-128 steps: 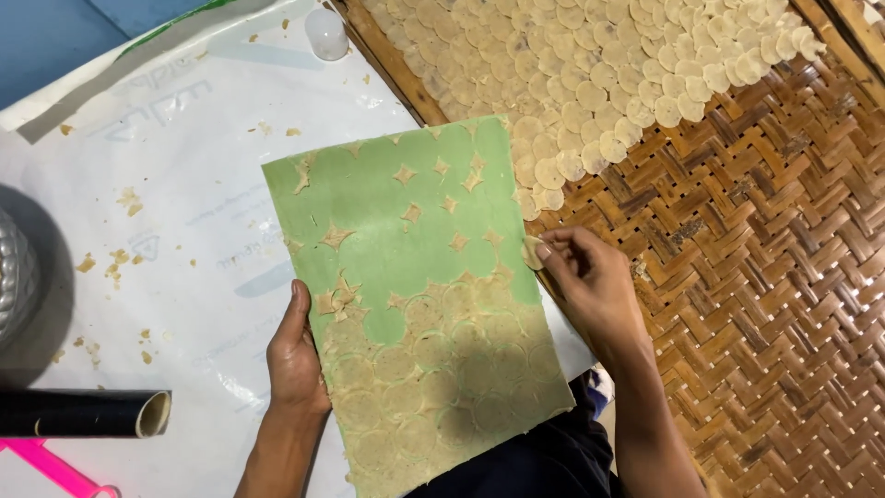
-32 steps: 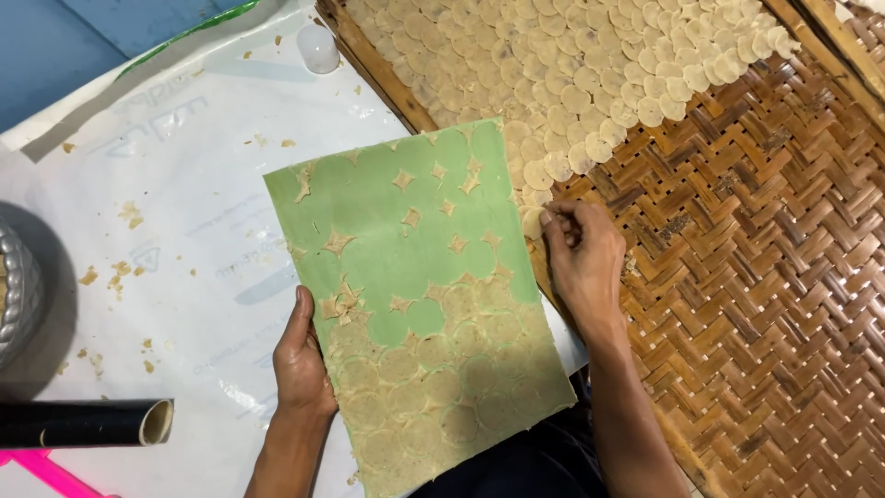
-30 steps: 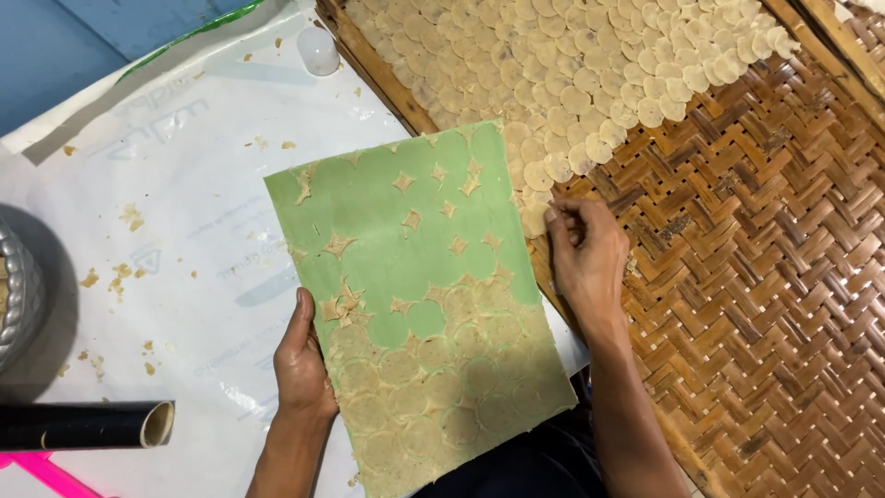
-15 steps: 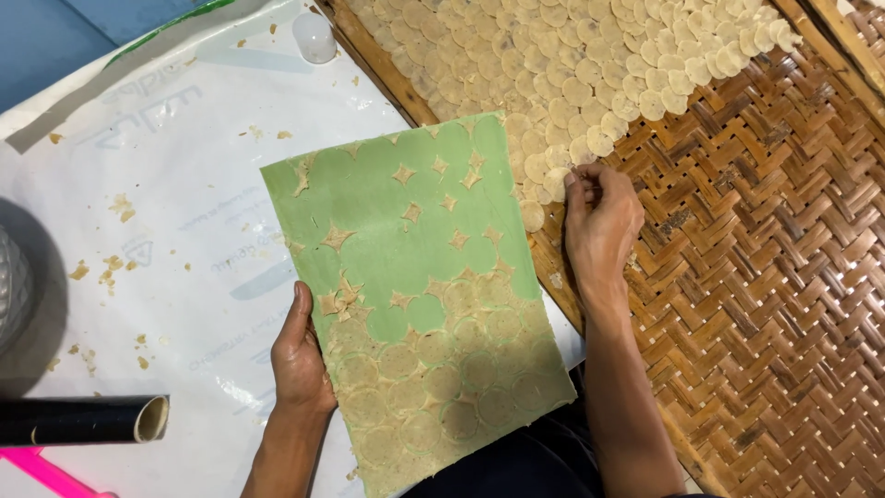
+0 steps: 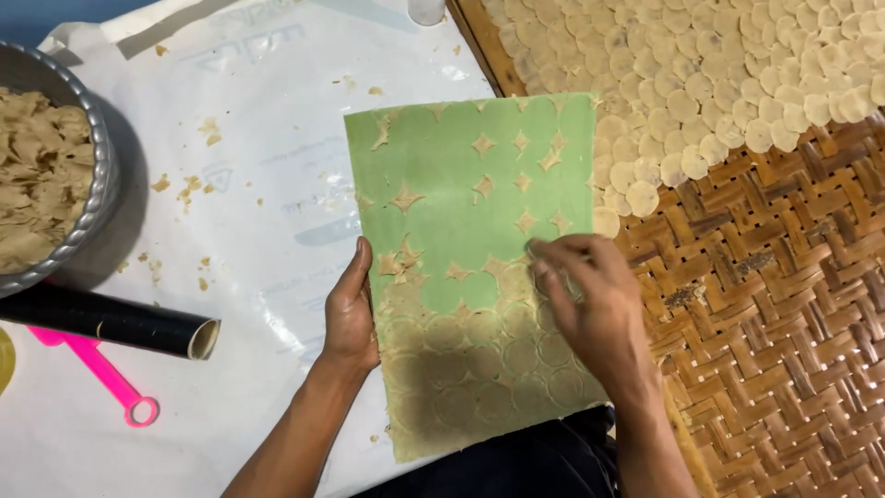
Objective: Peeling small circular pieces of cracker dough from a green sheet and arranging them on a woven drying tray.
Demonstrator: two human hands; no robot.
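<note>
A green board (image 5: 461, 175) lies in front of me, its near half covered with a thin dough sheet cut into round discs (image 5: 479, 355); star-shaped dough scraps dot its bare upper half. My left hand (image 5: 352, 309) grips the board's left edge. My right hand (image 5: 590, 304) reaches over the board's right side, fingertips pinching at a disc near the middle of the board. Whether a disc is lifted is hidden by the fingers.
A woven bamboo tray (image 5: 784, 304) on the right carries several pale round discs (image 5: 719, 74) across its top. At left a metal bowl (image 5: 88, 198) holds dough scraps. A black tube (image 5: 120, 323) and a pink tool (image 5: 101, 373) lie on the white plastic sheet (image 5: 249, 184).
My right hand has come back from the bamboo tray onto the board. The view has shifted, bringing the metal bowl into sight at left.
</note>
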